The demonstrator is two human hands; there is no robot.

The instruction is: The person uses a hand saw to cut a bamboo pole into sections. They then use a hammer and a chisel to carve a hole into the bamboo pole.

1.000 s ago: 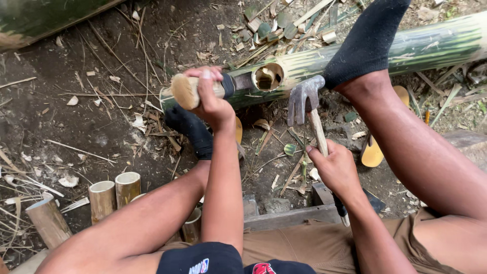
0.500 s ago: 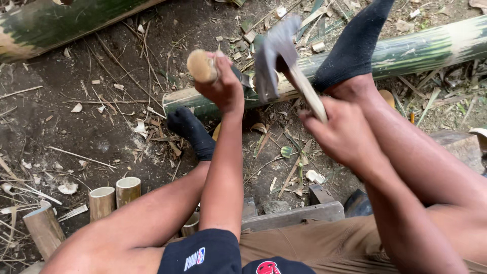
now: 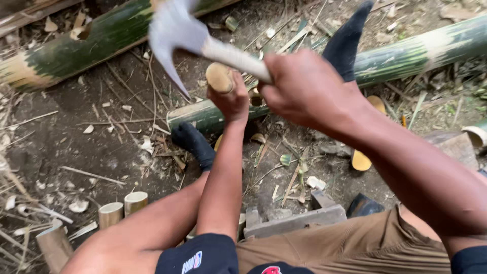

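Since half a second ago the hatchet (image 3: 175, 30) has come up and toward the camera; it now sits high in frame, blade blurred, pointing down-left. The right hand (image 3: 307, 89) is clamped round the pale wooden handle (image 3: 236, 58), near its middle. The left hand (image 3: 233, 99) has barely shifted: fist wrapped on the short bamboo piece (image 3: 219, 77), cut end facing up, held just above the end of the lying green bamboo pole (image 3: 213, 114).

Handling, my read:
- Hatchet: head-heavy, stiff. A grip at mid-handle gives control; further back gives more swing force.
- Bamboo piece: light, rigid, hollow. The skin looks smooth, so likely slick. It will split easily along the grain but resist across it.
- Hold point: low on the piece, fingers well below the cut end. Right now the fingers sit close under that end.

Both feet in dark socks (image 3: 195, 144) rest on the dirt among chips. Three cut bamboo sections (image 3: 134, 202) stand lower left, well apart from the hands.
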